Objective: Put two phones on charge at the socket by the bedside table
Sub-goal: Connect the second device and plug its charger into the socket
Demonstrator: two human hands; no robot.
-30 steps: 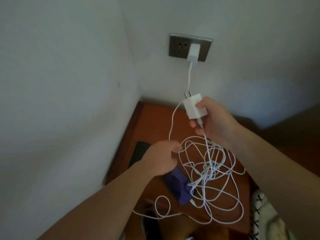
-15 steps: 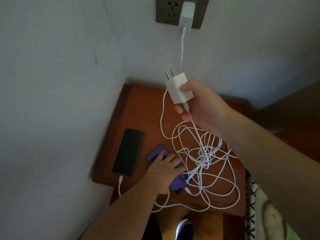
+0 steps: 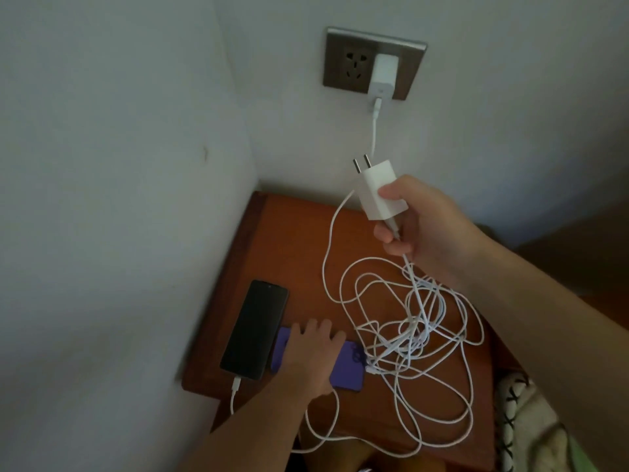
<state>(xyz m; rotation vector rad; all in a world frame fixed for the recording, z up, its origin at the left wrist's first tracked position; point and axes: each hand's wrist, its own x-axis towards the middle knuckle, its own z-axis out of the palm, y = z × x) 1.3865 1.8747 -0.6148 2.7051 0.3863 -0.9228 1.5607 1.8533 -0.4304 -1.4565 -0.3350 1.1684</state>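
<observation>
My right hand (image 3: pixel 422 229) grips a white charger plug (image 3: pixel 379 192), prongs pointing up toward the grey wall socket (image 3: pixel 343 59). The socket's left outlet is free; a second white charger (image 3: pixel 383 76) sits in its right outlet. A tangled white cable (image 3: pixel 412 321) hangs from the held plug onto the wooden bedside table (image 3: pixel 289 240). My left hand (image 3: pixel 313 352) lies flat on a purple phone (image 3: pixel 347 369) near the table's front edge. A black phone (image 3: pixel 255 328) lies beside it on the left, with a white cable plugged into its near end.
The table stands in a corner, with white walls at its left and back. A black-and-white patterned cloth (image 3: pixel 524 420) lies at the lower right. The cable loops spill over the table's front edge.
My left hand let go of the cable and came down onto the purple phone, sliding it next to the black one. The plug stays in my right hand below the socket.
</observation>
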